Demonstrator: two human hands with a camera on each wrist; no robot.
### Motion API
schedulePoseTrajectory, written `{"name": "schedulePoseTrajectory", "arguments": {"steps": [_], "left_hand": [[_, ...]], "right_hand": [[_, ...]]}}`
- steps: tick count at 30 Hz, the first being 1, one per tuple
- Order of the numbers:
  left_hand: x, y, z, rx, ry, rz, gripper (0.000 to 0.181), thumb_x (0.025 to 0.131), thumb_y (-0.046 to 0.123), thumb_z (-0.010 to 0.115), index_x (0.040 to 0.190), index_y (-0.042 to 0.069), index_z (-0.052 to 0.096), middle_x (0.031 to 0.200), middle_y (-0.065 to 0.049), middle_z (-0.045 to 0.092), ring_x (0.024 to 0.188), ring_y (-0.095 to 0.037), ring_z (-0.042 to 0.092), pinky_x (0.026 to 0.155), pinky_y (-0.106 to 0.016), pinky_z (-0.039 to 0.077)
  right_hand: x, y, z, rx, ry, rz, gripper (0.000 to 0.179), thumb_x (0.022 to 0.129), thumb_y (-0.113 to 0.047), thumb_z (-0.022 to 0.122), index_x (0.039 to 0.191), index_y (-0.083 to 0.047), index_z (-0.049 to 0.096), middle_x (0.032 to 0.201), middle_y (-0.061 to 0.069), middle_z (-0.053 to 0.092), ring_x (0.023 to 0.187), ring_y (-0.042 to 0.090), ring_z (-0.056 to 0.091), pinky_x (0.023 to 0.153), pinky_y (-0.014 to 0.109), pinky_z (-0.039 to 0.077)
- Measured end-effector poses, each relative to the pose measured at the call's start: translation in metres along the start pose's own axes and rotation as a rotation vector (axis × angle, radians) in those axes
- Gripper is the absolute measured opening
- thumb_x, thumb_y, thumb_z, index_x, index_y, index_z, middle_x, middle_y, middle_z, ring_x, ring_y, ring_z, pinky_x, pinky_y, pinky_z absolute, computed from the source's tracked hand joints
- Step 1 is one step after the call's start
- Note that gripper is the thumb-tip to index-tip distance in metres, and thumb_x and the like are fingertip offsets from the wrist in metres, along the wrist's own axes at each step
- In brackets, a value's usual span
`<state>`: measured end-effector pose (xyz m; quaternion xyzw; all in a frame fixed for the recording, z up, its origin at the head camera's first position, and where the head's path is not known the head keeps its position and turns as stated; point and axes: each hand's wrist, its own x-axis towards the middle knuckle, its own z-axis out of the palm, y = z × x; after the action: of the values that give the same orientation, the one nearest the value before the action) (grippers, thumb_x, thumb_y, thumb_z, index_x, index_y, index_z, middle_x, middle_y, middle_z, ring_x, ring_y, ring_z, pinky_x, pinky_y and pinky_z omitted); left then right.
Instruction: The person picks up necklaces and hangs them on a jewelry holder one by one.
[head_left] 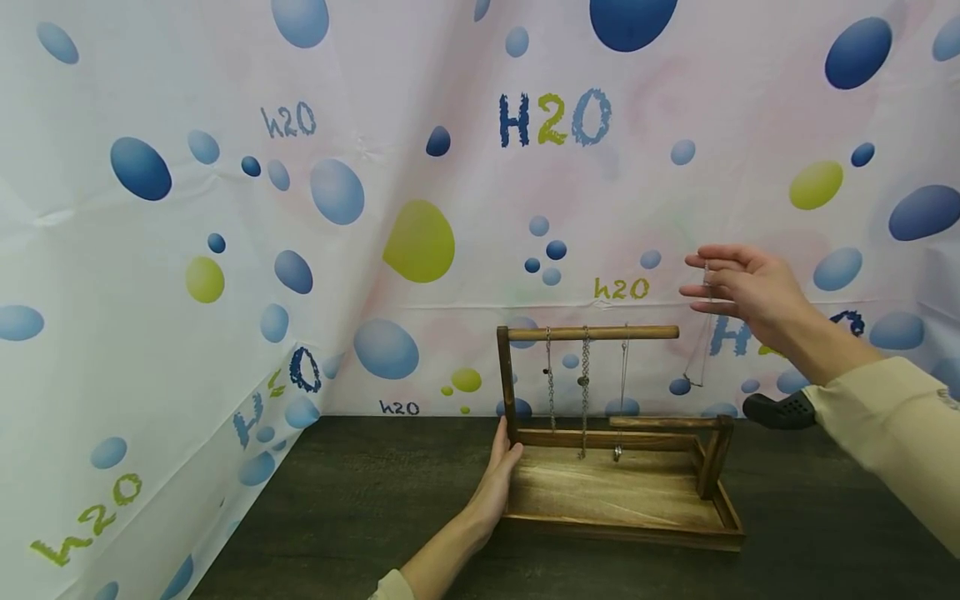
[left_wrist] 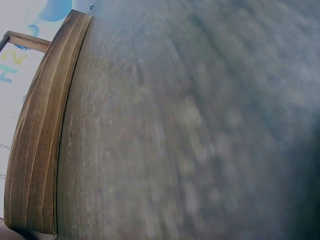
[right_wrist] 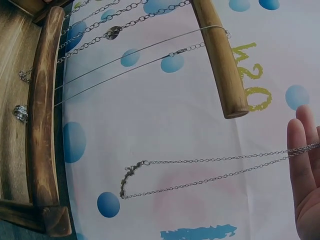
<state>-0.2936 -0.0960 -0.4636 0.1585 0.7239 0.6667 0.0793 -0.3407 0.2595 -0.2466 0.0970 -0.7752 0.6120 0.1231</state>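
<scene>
A wooden jewelry stand (head_left: 600, 537) has a shallow tray base, a tall bar and a shorter, lower bar. At its left end, my left hand (head_left: 486, 492) holds the tray edge, fingers along the outside and thumb at the rim. Raised to the right of the tall bar's free end, my right hand (head_left: 757, 287) holds a thin silver necklace (right_wrist: 200, 185). The chain dangles in a narrow loop, with a small dark branch-like pendant (right_wrist: 129, 177) lowest. Its thumb is hidden. Several necklaces (head_left: 585, 375) hang from the tall bar (head_left: 637, 332).
The lower bar (head_left: 660, 422) sits on a post at the tray's right. A black object (head_left: 780, 411) shows by my right sleeve. Behind the dark wooden table (head_left: 360, 492) hangs a white sheet (head_left: 480, 183) printed with blue and green bubbles.
</scene>
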Motion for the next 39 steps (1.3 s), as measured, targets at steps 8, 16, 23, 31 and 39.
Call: {"name": "schedulePoseTrajectory", "arguments": {"steps": [8,16,23,31,39], "left_hand": [[-0.001,0.0,0.0,0.008,-0.009,0.001,0.074,0.109,0.048,0.03,0.162,0.017,-0.012,0.166,-0.014,-0.02,0.151,-0.043,-0.006,0.112,-0.071,-0.003],[0.001,0.001,0.001,0.003,-0.002,-0.003,0.076,0.108,0.05,0.031,0.162,0.018,-0.012,0.166,-0.014,-0.019,0.151,-0.043,-0.005,0.112,-0.071,-0.003],[0.001,0.001,0.001,0.008,0.002,-0.005,0.077,0.108,0.05,0.031,0.162,0.016,-0.012,0.166,-0.014,-0.019,0.151,-0.043,-0.005,0.112,-0.071,-0.003],[0.0,0.001,0.001,0.01,-0.003,-0.01,0.076,0.108,0.051,0.031,0.162,0.018,-0.012,0.166,-0.013,-0.019,0.151,-0.043,-0.005,0.112,-0.071,-0.002],[0.001,0.0,-0.001,0.013,0.005,-0.005,0.076,0.108,0.051,0.031,0.162,0.018,-0.011,0.166,-0.014,-0.019,0.151,-0.042,-0.004,0.112,-0.071,-0.002]], "right_hand": [[0.005,-0.003,0.007,0.014,-0.019,0.003,0.052,0.106,-0.009,0.044,0.155,0.002,0.028,0.157,0.022,0.036,0.091,0.001,0.071,0.077,0.026,0.058],[0.009,-0.004,0.015,0.033,-0.009,-0.006,0.05,0.105,-0.005,0.045,0.152,0.003,0.031,0.154,0.022,0.04,0.09,0.002,0.071,0.077,0.026,0.058],[0.009,-0.003,0.024,0.029,-0.001,0.0,0.048,0.105,-0.005,0.044,0.151,0.002,0.033,0.153,0.024,0.041,0.09,0.002,0.071,0.078,0.027,0.058],[0.006,-0.005,0.028,0.052,-0.026,-0.006,0.048,0.104,-0.004,0.045,0.151,0.002,0.033,0.154,0.025,0.039,0.093,0.004,0.071,0.078,0.027,0.058],[0.006,-0.006,0.032,0.063,-0.051,-0.008,0.05,0.105,-0.005,0.046,0.152,0.003,0.032,0.154,0.025,0.039,0.095,0.005,0.071,0.079,0.027,0.058]]}}
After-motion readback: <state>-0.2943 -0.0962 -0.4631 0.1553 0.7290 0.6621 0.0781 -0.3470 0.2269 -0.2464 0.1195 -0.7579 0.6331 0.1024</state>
